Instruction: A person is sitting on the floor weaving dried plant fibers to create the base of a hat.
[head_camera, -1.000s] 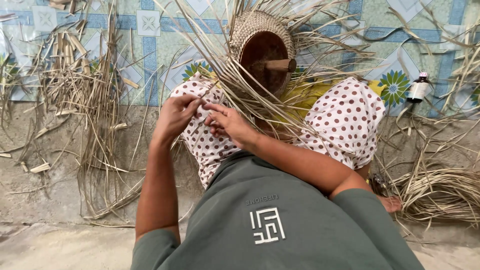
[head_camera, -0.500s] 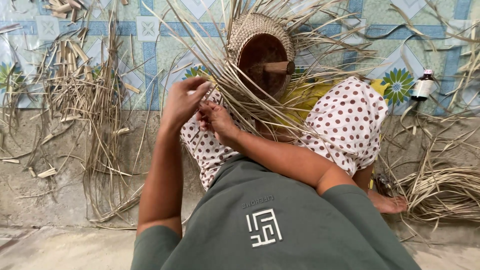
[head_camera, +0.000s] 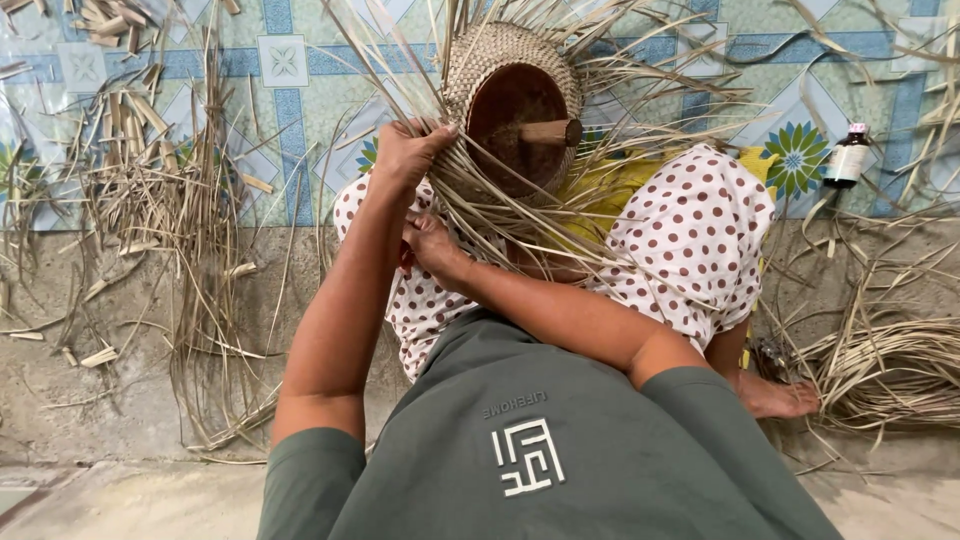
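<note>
head view. a floor of pale green and blue patterned tiles (head_camera: 290, 70) meets a bare grey concrete strip (head_camera: 120, 390) in the foreground, and both are littered with loose dried palm-leaf strips (head_camera: 190, 210); a coiled bundle of the same dry strips (head_camera: 890, 365) lies at the right, and a small dark glass bottle with a white cap (head_camera: 848, 155) stands upright on the tiles, well apart from the work. a half-woven round basket of tan palm strips (head_camera: 500, 60) is seen resting on the lap, over white trousers with brown polka dots (head_camera: 700, 240), fitted over a dark brown rounded form with a short wooden peg (head_camera: 520, 130); unwoven strip ends radiate from its rim in every direction.

the left hand (head_camera: 410, 150) is closed around a bunch of strips at the basket's left edge, fingers curled tight. the right hand (head_camera: 430, 245) lies lower, just beneath the fan of strips, with fingers partly curled; whether a strip is pinched there cannot be told, since the strips cover the fingertips.

risks, as judged: a dry strip gripped this firmly may be cracked or snapped at the bend; if the bunch is released unevenly, the last woven rows may be loosened; the basket may be rotated off its form; and the stiff strip edges may cut a finger.
</note>
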